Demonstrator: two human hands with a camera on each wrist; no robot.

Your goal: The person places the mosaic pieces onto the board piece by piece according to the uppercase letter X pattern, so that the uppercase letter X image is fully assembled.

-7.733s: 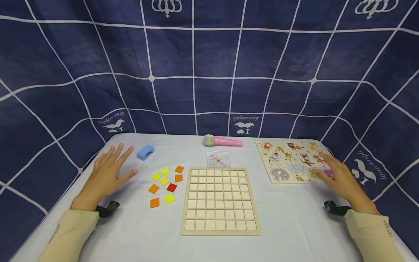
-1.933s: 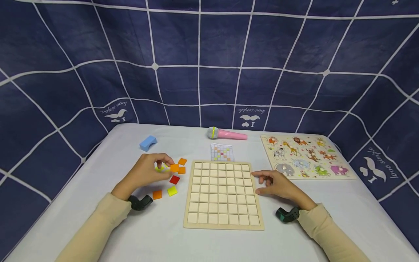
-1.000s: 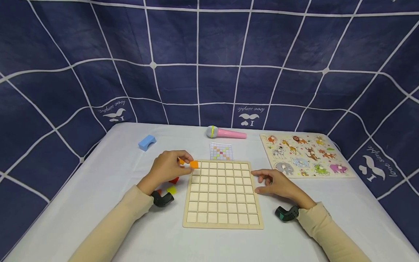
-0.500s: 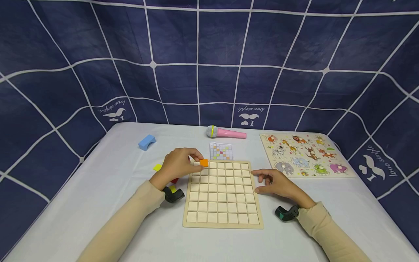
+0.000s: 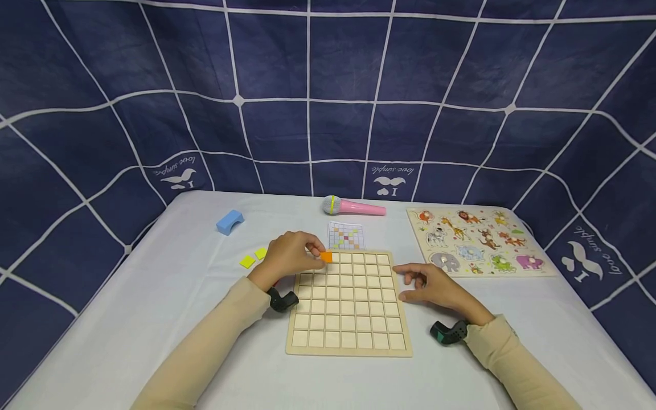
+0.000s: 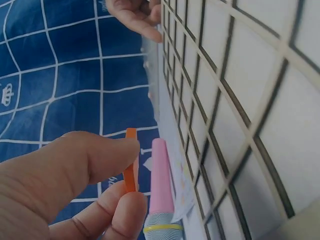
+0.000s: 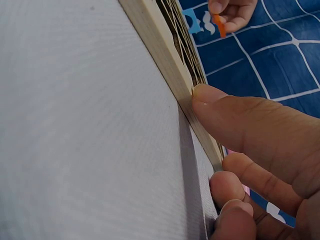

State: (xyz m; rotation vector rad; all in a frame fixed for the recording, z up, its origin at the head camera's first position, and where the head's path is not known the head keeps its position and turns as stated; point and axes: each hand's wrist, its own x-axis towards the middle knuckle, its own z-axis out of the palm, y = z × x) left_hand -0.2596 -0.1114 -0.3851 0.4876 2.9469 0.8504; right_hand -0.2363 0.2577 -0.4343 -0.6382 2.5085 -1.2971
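Observation:
My left hand pinches an orange square tile between thumb and fingers, over the far-left cells of the wooden grid board. In the left wrist view that tile is seen edge-on, apart from the board. My right hand rests at the board's right side; in the right wrist view its thumb touches the board's edge. Two yellow tiles lie left of my left hand. A sliver of red shows by that wrist; the other loose tiles are hidden behind the hand and arm.
Behind the board lies a small printed card with a coloured grid, then a pink toy microphone. An animal puzzle board is at the far right. A blue arch block sits at the far left.
My left hand has picked up an orange tile from the loose ones and carried it right, over the board. My right hand has come from the puzzle to the board's edge and stayed there.

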